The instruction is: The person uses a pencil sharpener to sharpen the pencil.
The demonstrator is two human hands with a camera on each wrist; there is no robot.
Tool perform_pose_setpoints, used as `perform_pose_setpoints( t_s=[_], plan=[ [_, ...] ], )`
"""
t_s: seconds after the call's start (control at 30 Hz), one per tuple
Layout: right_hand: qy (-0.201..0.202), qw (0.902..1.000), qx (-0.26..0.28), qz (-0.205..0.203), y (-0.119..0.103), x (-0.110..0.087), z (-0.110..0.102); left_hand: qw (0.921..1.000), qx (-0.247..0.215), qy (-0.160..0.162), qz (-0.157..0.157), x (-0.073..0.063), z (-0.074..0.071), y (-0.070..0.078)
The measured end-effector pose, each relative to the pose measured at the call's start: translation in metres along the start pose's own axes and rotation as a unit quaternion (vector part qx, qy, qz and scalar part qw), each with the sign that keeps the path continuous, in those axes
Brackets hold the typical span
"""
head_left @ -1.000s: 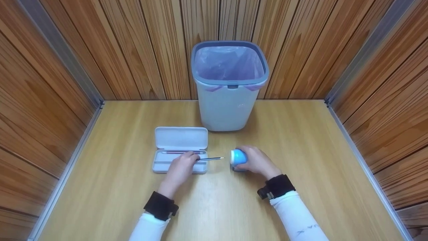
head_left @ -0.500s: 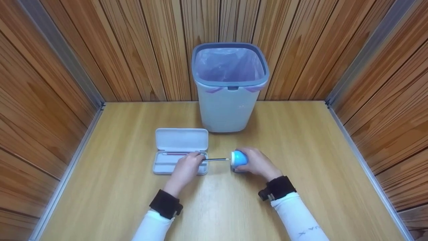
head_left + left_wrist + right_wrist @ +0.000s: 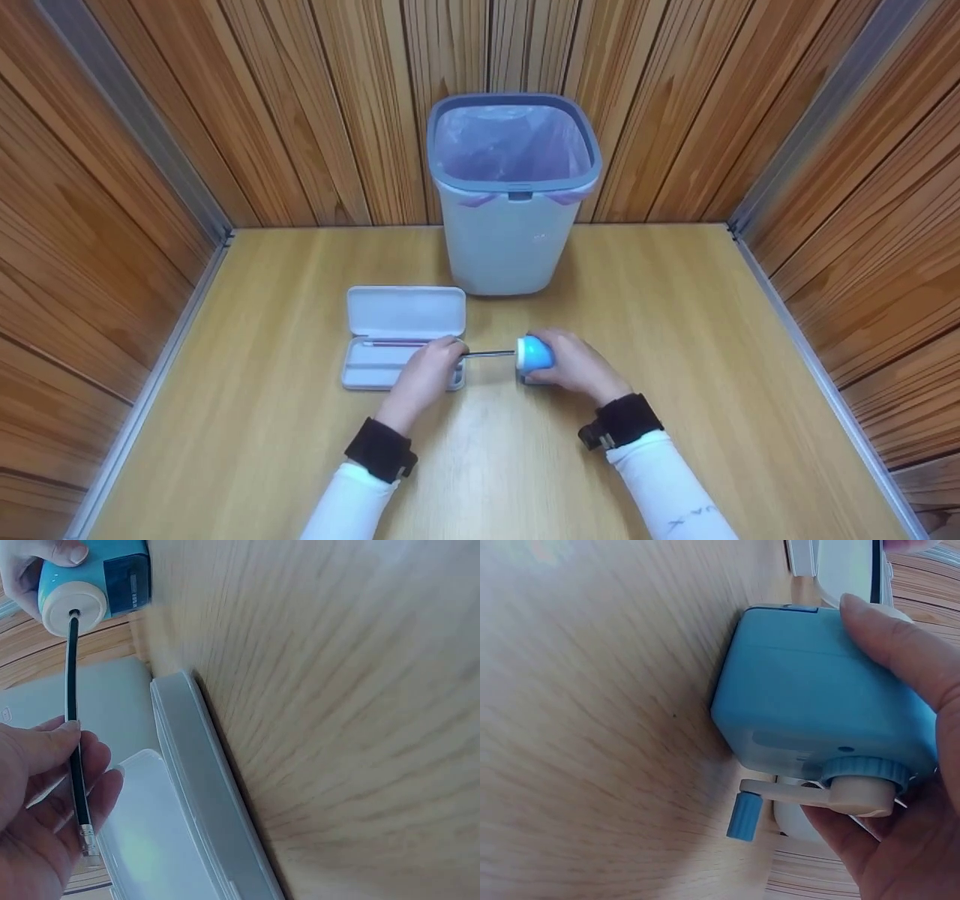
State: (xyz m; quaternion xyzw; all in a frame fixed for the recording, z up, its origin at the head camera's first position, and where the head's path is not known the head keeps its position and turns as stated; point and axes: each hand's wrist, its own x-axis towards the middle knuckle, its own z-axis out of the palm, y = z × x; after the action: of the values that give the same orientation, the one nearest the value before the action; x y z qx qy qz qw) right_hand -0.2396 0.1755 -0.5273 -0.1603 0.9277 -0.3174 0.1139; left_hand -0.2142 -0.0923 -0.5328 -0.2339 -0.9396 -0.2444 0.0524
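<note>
My left hand (image 3: 429,367) pinches a dark pencil (image 3: 72,682) between thumb and fingers; its metal-banded eraser end points back toward the palm. The pencil's front end sits in the hole of the white round face on a blue hand-crank pencil sharpener (image 3: 537,353). My right hand (image 3: 581,364) grips the sharpener from its right side, thumb over the body. In the right wrist view the cream crank arm (image 3: 795,793) with its blue knob (image 3: 745,816) sticks out at the back, untouched by the fingers. Under the left hand lies an open pencil case (image 3: 367,376).
Another pencil (image 3: 390,343) lies in the case's back compartment, partly covered by the left hand. Behind, a white waste bin (image 3: 506,247) with a grey rim and a clear liner stands against the wood-panelled wall. Panels also close off both sides of the table (image 3: 480,480).
The left hand has moved right, carrying the pencil from beside the sharpener until its tip went into the hole. The right hand and sharpener have stayed in place.
</note>
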Motion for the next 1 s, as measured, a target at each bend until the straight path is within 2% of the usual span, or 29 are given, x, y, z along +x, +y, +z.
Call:
perform_pose_setpoints(
  t_s=[0.1,0.23,0.43,0.63,0.8,1.0],
  plan=[
    [-0.002,0.9998,-0.018,-0.003,-0.001,-0.002,0.0,1.0,0.007,-0.001,0.002,0.002,0.001,0.0],
    [0.0,0.9993,-0.036,-0.008,-0.003,-0.005,-0.002,0.9989,0.039,0.013,0.02,0.004,0.002,0.0],
    [0.009,0.9992,-0.031,-0.025,-0.005,-0.005,-0.004,0.996,0.073,0.036,0.035,0.007,0.004,0.0],
    [0.011,0.9986,-0.033,-0.04,-0.006,-0.002,-0.003,0.9932,0.093,0.039,0.058,0.008,0.006,0.001],
    [0.013,0.997,-0.056,-0.052,-0.011,-0.001,-0.004,0.9841,0.135,0.066,0.095,0.009,0.007,0.0],
    [0.007,0.9972,-0.071,-0.021,-0.018,-0.003,-0.005,0.9748,0.171,0.088,0.114,0.013,0.009,-0.002]
  ],
)
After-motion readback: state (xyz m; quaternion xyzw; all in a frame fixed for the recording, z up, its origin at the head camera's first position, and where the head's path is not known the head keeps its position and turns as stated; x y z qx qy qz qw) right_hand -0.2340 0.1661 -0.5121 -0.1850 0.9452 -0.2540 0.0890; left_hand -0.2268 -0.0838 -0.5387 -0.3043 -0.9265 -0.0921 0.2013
